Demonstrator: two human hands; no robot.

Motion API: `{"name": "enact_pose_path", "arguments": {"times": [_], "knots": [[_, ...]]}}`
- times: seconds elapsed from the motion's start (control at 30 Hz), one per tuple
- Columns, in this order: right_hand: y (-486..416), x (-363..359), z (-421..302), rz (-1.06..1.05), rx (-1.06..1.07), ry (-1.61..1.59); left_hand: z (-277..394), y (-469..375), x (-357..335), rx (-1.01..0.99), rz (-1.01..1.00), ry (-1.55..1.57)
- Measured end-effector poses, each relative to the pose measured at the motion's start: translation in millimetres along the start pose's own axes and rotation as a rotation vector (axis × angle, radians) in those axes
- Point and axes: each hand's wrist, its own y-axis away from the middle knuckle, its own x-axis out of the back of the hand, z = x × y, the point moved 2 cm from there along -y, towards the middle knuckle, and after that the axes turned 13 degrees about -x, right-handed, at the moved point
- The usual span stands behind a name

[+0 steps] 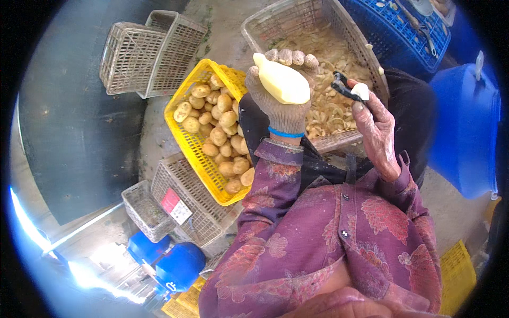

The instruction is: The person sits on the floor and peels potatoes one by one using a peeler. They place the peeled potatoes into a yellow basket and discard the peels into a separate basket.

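My left hand (288,113) wears a knitted work glove with a blue cuff edge. A peeled, pale yellow potato (284,83) with a narrow knob at one end lies in its palm, the gloved fingers curled behind it. Bare, my right hand (375,127) holds a black-handled peeler (345,88) between thumb and fingers, a little to the right of the potato and apart from it. Something white wraps one of the right fingertips. Below both hands stands a large plastic crate (346,31) with many peelings (332,115) in it.
Unpeeled potatoes (218,119) fill a yellow basket (187,139) at my left. Grey crates (135,55) stand beyond it, and another grey crate (199,210) nearer me. To the right are a blue barrel (463,127) and a blue crate (397,35) with tools on top.
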Motion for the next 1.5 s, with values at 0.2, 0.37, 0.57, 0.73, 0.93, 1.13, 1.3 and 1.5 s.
{"name": "enact_pose_path", "arguments": {"times": [0.2,0.37,0.57,0.73,0.93,1.13,1.3,1.5], "knots": [[2.0,-25.7,-9.7,-0.162,0.196,0.075,2.5,-3.4,4.3,0.049,-0.163,0.025],[9.6,2.4,1.4,-0.229,0.139,0.563,1.9,-4.3,14.6,0.016,-0.206,0.101],[7.9,25.6,16.6,0.078,-0.078,-0.006,-3.8,21.1,-7.4,0.319,0.041,-0.177],[-1.8,39.4,1.6,0.043,0.142,0.271,12.6,51.9,-17.7,0.553,0.013,-0.503],[0.2,45.3,-17.8,-0.072,0.321,0.572,52.7,68.3,-24.1,0.493,-0.464,-1.286],[1.8,23.1,-18.5,-0.201,0.583,0.773,66.4,80.3,-54.8,0.342,-0.724,-1.683],[-31.5,59.9,27.8,-0.042,0.346,1.183,78.7,85.9,-62.4,0.324,-0.658,-1.685],[-5.9,25.9,24.8,-0.11,-0.268,0.18,69.2,82.4,-54.5,0.199,-0.868,-1.852]]}}
